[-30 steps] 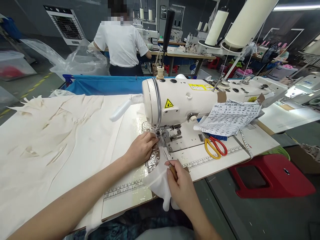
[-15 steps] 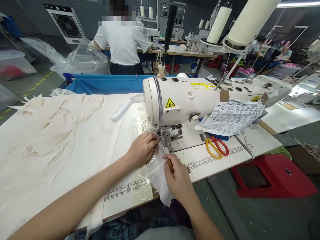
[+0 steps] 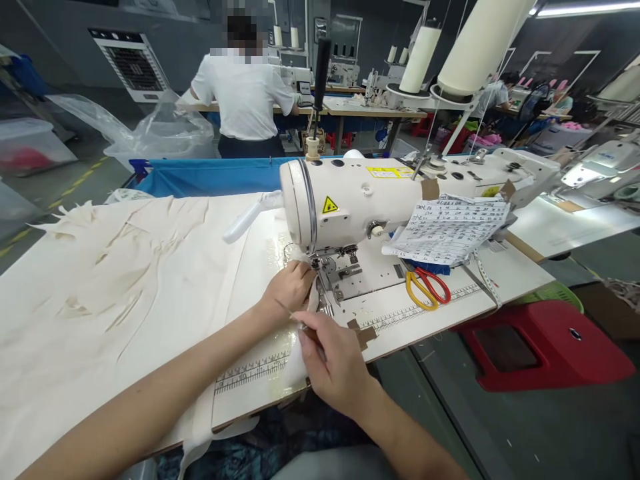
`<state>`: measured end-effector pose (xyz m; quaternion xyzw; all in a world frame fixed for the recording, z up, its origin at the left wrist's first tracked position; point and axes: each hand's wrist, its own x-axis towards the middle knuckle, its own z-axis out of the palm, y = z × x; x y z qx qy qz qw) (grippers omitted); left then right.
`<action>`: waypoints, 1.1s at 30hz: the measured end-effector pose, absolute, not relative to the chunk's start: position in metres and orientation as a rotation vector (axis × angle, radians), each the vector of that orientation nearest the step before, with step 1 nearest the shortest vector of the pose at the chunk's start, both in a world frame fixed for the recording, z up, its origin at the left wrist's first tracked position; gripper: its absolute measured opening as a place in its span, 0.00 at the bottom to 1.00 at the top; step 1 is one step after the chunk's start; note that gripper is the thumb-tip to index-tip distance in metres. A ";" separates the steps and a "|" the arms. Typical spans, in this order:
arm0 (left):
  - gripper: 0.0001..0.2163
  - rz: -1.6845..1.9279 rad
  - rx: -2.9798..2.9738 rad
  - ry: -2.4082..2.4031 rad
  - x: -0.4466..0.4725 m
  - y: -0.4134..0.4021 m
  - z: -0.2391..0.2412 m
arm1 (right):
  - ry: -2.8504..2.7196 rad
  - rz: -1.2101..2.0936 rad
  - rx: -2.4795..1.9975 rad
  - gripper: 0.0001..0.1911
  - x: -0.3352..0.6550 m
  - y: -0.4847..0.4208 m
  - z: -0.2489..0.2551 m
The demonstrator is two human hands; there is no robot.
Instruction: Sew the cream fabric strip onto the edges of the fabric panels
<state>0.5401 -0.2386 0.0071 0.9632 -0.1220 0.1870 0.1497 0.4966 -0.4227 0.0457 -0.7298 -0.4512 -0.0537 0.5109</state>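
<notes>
As the left hand [image 3: 291, 290] bends its fingers over white cloth [image 3: 296, 367] just below the near left end of a sewing machine [image 3: 350, 200], the right hand [image 3: 330, 360] grips a thin pointed tool [image 3: 286, 307], its tip toward the left wrist. Whether the left fingers pinch the cloth or only press it cannot be told. The cloth reaches toward the front edge of the counter [image 3: 235, 404], just left of the right hand. Heaped cream fabric [image 3: 115, 267] spreads well to the left; scissors [image 3: 427, 287] with yellow and red handles lie right, near a sheet of handwritten paper [image 3: 450, 230]. Beyond a blue bin [image 3: 215, 177], a person in a white shirt [image 3: 245, 97] faces away.
</notes>
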 end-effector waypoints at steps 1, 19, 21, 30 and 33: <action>0.10 0.530 2.770 -0.323 0.542 -0.241 0.008 | -1.127 -0.142 -1.755 0.15 0.494 -0.421 0.048; 0.14 0.455 2.336 -0.061 0.554 -0.215 0.009 | -0.829 -0.376 -2.373 0.15 0.539 -0.430 0.005; 0.14 0.439 2.317 -0.052 0.554 -0.216 0.009 | -0.829 -0.370 -2.374 0.16 0.542 -0.428 0.003; 0.13 0.407 2.274 -0.032 0.554 -0.216 0.010 | -0.872 -0.317 -2.376 0.16 0.548 -0.427 0.003; 0.13 0.403 2.267 -0.031 0.554 -0.216 0.010 | -0.876 -0.314 -2.375 0.16 0.547 -0.426 0.003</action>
